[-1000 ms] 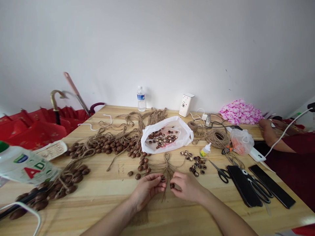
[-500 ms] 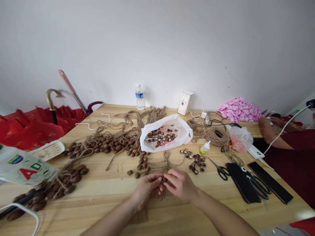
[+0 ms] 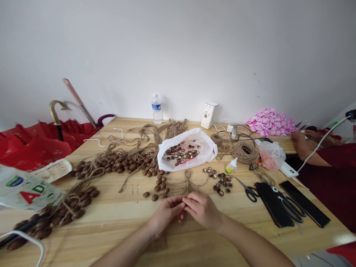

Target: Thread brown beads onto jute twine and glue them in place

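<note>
Hold right hand (image 3: 204, 209) against left hand (image 3: 167, 213) now, no longer apart from it as a second ago. Keep fingers (image 3: 191, 203) of both pinched together at the tips, seemingly on the brown nutshell halves visible there earlier; cannot make out those halves now, hidden behind the fingertips.

Have a looped bundle of thin brown twine (image 3: 187, 181) on the pale wooden desk (image 3: 111, 215), loop just beyond the hands, strands splaying to both sides, middle strands lost under the fingers, a short end showing below.

See whole round brown nuts (image 3: 154, 198) near the left hand and loose, open, dark-brown shell pieces (image 3: 221, 193) beyond the right. Find more such pieces inside a crumpled white plastic bag (image 3: 207, 157) beyond the twine, partly hidden by its near wall.

Notice black-handled metal scissors (image 3: 252, 194) farther right. Lose part of a white plastic bottle with red and green lettering (image 3: 30, 191) past the left edge. Spot another person's hand (image 3: 300, 142) at far right, small, its grip hard to make out.
</note>
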Action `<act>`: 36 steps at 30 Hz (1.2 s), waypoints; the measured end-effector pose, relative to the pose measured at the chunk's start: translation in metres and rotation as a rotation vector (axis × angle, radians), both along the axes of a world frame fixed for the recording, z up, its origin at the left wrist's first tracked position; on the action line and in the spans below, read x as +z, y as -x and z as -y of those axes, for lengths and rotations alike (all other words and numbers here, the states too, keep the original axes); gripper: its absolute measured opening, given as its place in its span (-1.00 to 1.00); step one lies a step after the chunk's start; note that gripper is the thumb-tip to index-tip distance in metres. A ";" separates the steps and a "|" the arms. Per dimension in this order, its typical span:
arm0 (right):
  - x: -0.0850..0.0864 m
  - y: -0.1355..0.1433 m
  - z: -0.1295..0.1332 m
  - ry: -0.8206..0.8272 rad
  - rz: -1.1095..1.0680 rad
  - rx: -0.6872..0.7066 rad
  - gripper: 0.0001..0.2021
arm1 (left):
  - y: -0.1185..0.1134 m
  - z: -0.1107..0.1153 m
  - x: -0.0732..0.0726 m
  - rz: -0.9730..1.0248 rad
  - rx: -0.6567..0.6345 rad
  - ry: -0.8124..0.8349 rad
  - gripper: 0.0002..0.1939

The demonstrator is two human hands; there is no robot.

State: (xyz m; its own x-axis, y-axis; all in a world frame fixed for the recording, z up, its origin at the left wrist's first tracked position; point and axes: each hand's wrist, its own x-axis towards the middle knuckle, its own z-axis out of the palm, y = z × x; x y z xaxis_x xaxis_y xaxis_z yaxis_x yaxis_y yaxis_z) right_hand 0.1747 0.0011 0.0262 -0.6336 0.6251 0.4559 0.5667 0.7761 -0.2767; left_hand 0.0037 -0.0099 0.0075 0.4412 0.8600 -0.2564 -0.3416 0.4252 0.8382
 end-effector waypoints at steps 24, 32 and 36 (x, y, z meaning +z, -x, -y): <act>0.008 -0.005 0.001 0.196 -0.135 -0.003 -0.72 | 0.003 -0.002 -0.002 0.118 0.010 0.075 -0.80; 0.010 -0.006 0.001 0.199 -0.161 -0.012 -0.76 | 0.002 -0.001 0.001 0.302 -0.035 0.207 -0.83; 0.010 -0.006 0.002 0.201 -0.164 -0.046 -0.87 | 0.001 -0.001 0.001 0.400 -0.047 0.261 -0.86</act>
State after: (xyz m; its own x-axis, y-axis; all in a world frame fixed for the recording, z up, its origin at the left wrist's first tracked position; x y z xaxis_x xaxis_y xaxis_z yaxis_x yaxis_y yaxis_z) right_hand 0.1806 -0.0010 0.0366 -0.5299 0.7404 0.4136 0.5353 0.6703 -0.5140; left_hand 0.0022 -0.0087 0.0082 0.5863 0.7660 -0.2635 -0.5910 0.6269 0.5076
